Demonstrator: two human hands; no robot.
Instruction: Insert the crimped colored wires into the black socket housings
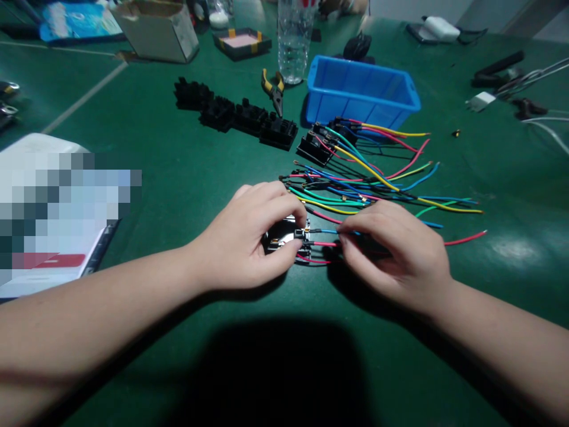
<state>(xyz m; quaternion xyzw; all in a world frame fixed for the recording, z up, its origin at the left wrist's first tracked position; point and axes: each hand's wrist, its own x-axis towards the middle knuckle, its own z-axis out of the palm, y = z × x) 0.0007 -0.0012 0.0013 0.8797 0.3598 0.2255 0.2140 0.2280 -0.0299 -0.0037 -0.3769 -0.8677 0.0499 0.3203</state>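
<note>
Green table point(178, 166) under everything. Left hand point(255, 231) has thumb and forefinger pinching black module point(280, 233), right in front of wearer. Right hand point(400, 255): fingertips look pressed together on blue wire point(328, 231). Module's probably light, stiff plastic, so grip sides, spare terminals imo. Wire's likely light, bendy; hold close to its sleeve.

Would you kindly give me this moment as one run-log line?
left hand: holding black module | right hand: pinching blue wire | beyond hands: coloured wires, pliers, blue bin
</note>
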